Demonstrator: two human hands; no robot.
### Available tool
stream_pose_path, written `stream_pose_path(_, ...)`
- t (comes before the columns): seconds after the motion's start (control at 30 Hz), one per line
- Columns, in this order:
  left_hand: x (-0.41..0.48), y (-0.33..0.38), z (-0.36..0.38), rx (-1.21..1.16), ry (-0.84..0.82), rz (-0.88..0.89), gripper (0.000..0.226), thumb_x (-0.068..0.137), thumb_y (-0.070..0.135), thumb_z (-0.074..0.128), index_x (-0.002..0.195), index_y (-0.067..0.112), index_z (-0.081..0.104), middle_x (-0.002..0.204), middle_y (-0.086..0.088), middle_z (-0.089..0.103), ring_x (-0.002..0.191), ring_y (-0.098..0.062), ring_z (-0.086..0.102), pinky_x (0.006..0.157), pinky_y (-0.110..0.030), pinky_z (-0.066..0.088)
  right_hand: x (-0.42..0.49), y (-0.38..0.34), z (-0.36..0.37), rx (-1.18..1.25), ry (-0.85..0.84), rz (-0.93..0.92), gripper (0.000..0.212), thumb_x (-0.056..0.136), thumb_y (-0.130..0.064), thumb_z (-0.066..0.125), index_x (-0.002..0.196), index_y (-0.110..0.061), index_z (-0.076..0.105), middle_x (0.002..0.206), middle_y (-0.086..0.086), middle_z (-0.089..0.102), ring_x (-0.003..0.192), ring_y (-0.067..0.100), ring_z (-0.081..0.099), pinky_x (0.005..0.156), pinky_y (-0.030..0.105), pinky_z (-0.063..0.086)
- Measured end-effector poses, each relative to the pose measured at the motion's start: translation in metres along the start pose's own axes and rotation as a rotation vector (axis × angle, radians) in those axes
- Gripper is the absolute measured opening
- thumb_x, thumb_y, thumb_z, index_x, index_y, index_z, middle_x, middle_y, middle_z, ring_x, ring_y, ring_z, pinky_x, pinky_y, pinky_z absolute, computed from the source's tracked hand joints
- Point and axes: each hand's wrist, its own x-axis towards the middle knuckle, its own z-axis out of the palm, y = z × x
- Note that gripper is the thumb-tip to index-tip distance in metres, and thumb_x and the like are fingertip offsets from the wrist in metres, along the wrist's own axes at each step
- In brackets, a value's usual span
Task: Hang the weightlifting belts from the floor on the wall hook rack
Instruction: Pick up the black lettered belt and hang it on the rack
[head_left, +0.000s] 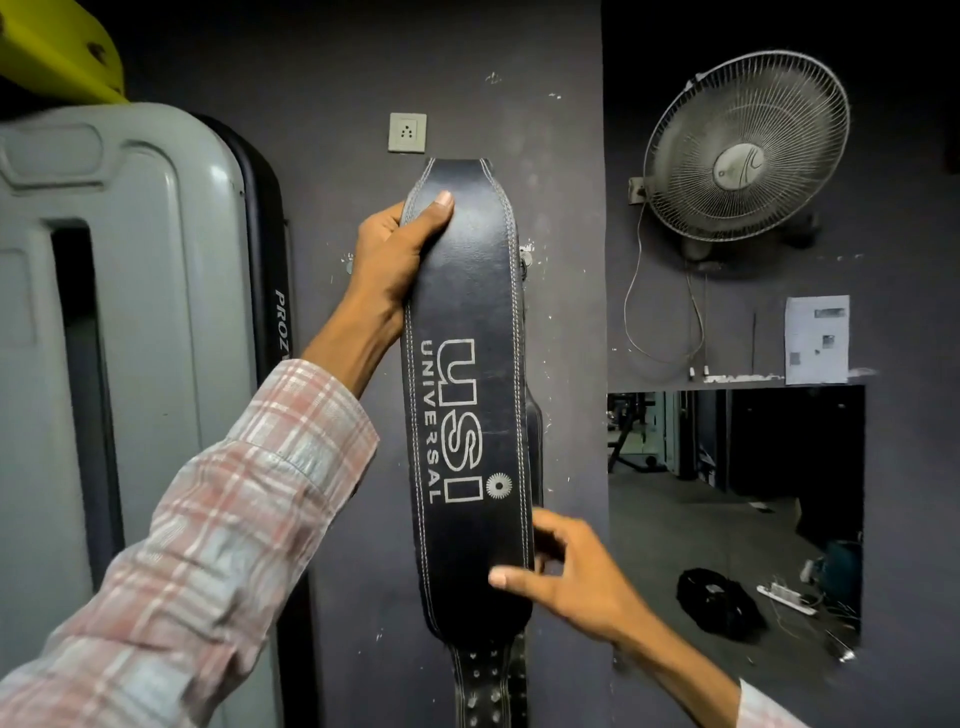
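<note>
Left thumb pressed flat on the front of the belt (467, 405), the other fingers curled round its left edge and out of sight behind. That is the left hand (395, 254) clamping the leather high up, close under the top fold. Down low, the right hand (576, 577) pinches the right edge: thumb laid across the front face, fingers tucked at the edge, and how far they reach behind cannot be seen. Outward from there, the belt stands flat against the dark wall (337, 156), long axis straight up and down, with the white lettering running down it. A second layer peeks out on the right side, and punched strap ends hang off the bottom, so it looks doubled over at the top. That fold sits just below a wall socket (408, 133). A small metal fitting (525, 258) shows at the belt's right edge, level with the left hand; whether it is the hook, and whether the fold has caught on anything, is hidden behind the leather. The seating turns on that top fold, which lies just above the left thumb, so the left hand is the nearer one and the right only steadies the tail. To the left stands a grey machine cover (130, 312); far right, a wall fan (745, 145).
</note>
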Motion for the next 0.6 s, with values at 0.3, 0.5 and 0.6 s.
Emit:
stream_pose_path(0.3,-0.024,-0.006,0.003,0.016,-0.075,0.039,0.025,0.095,0.023,0.067,0.095,-0.002,0.064,0.09,-0.02,0.063,0.08,-0.026,0.059,0.068,-0.032,0.053,0.132,-0.151,-0.06,0.261,0.249,-0.16,0.049,0.092,-0.054,0.062,0.099,-0.006,0.069,0.09,0.008,0.06,0.083,0.02,0.058,0.072,0.036,0.049)
stream_pose_path(0.5,-0.047,-0.007,-0.003,0.093,-0.088,0.07,0.032,0.095,0.019,0.066,0.109,-0.01,0.067,0.097,-0.02,0.071,0.083,-0.025,0.067,0.074,-0.036,0.056,0.175,-0.186,-0.07,0.339,0.264,-0.154,0.028,0.084,-0.033,0.075,0.086,-0.009,0.06,0.079,0.015,0.056,0.077,0.025,0.051,0.071,0.039,0.041)
stream_pose_path(0.6,-0.049,-0.004,-0.011,0.138,-0.106,0.059,0.026,0.094,0.015,0.066,0.114,-0.002,0.068,0.106,-0.017,0.073,0.089,-0.022,0.068,0.08,-0.035,0.056,0.171,-0.179,-0.062,0.41,0.226,-0.122,0.02,0.091,-0.017,0.072,0.078,-0.008,0.059,0.075,0.013,0.059,0.072,0.025,0.055,0.068,0.037,0.047)
